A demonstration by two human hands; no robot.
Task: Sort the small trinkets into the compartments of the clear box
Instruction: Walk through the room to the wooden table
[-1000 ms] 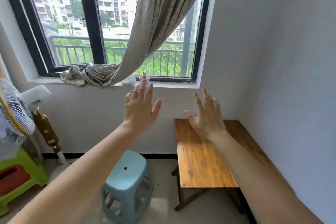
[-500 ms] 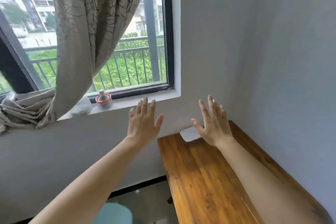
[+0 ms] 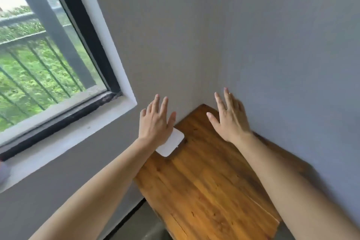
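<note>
**A:** What's nearest the camera on my feed?

**B:** Two bare forearms, reaching forward from the bottom corners. Under them I see a wooden table (image 3: pixel 204 191) with a warm orange grain, pushed into the corner of the room. A strip of grey floor (image 3: pixel 136 226) shows at its near left edge.

**A:** And the hands?

**B:** The left hand (image 3: pixel 154 124) is raised above the table's far left edge, palm away from the camera, fingers straight and spread, holding nothing. The right hand (image 3: pixel 230 119) is raised the same way over the far end of the table, near the right wall (image 3: pixel 292 64); fingers spread, empty too. Whether it touches the wall, I cannot tell.

**A:** Anything on the table?

**B:** One flat white thing with rounded corners (image 3: pixel 171 143), lying at the far left edge just below the left hand; the wrist covers part of it. I cannot tell what it is.

**A:** Where's the clear box, and the trinkets?

**B:** Neither shows in my view, so I can't place them.

**A:** Further back?

**B:** The grey back wall (image 3: pixel 165 35) meets the right wall at the corner behind the table. To the left is a window (image 3: pixel 39 60) with a black frame and white sill, a railing and green foliage outside, slightly blurred.
</note>
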